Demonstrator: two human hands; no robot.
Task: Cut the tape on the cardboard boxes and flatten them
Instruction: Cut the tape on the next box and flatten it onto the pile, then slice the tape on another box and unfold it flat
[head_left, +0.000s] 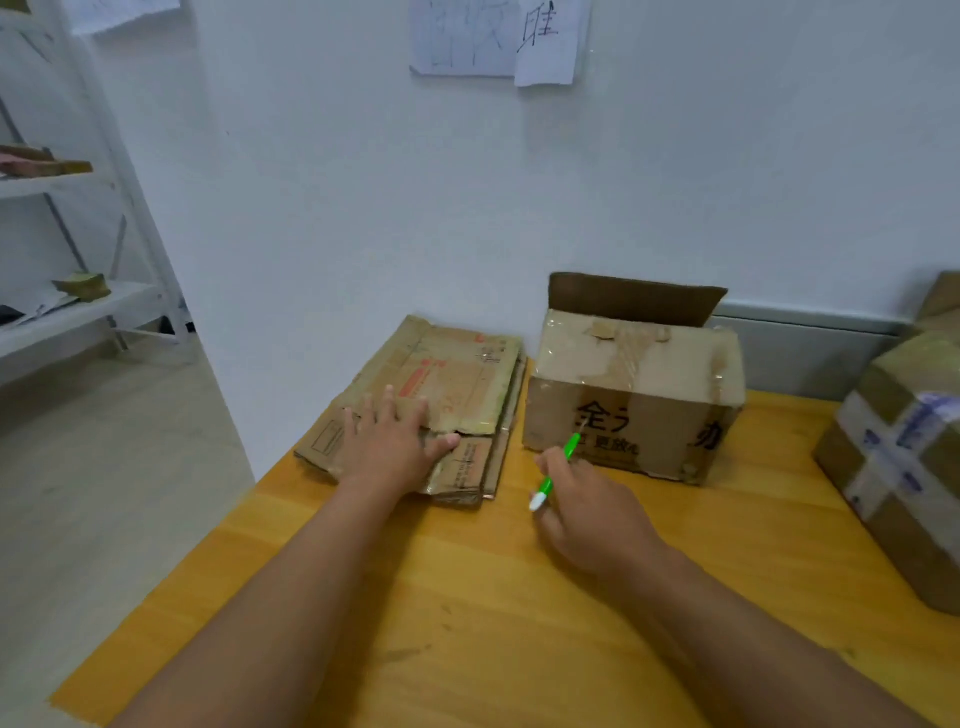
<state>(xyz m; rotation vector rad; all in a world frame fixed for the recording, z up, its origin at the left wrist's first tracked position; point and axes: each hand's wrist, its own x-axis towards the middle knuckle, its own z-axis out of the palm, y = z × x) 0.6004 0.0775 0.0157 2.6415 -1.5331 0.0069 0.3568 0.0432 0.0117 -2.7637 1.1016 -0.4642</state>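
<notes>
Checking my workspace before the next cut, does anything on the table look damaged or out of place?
Mostly wear: the upright brown cardboard box has torn, peeling clear tape on top. The flattened cardboard stack under the left hand sits unevenly, with ragged edges.

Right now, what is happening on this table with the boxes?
A person is breaking down cardboard boxes on a wooden table. The left hand presses flat on a stack of flattened boxes. The right hand holds a green cutter, its tip near the front of a taped box that is not yet flattened, with one flap standing up behind. Another taped box waits at the right edge.
</notes>
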